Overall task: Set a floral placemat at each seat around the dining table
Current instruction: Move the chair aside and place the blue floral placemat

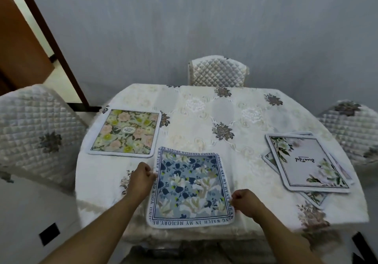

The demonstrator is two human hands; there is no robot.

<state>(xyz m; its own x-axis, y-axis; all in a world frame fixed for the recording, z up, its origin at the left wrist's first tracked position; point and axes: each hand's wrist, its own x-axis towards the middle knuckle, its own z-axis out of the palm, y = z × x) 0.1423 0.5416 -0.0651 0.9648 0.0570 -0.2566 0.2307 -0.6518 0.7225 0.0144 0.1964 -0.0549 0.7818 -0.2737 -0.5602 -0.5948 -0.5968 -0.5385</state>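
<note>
A blue floral placemat [191,188] with a lettered border lies at the near edge of the dining table [225,116]. My left hand [142,176] pinches its left edge. My right hand [246,201] pinches its right edge near the lower corner. A green and pink floral placemat [124,133] lies flat at the left seat. On the right side of the table, a small stack of white placemats [306,162] with leaf prints lies askew.
A cream tablecloth with grey flower motifs covers the table. Quilted chairs stand at the left [34,128], the far side [218,71] and the right [351,128]. A grey wall is behind, and a brown door frame [51,38] is at far left.
</note>
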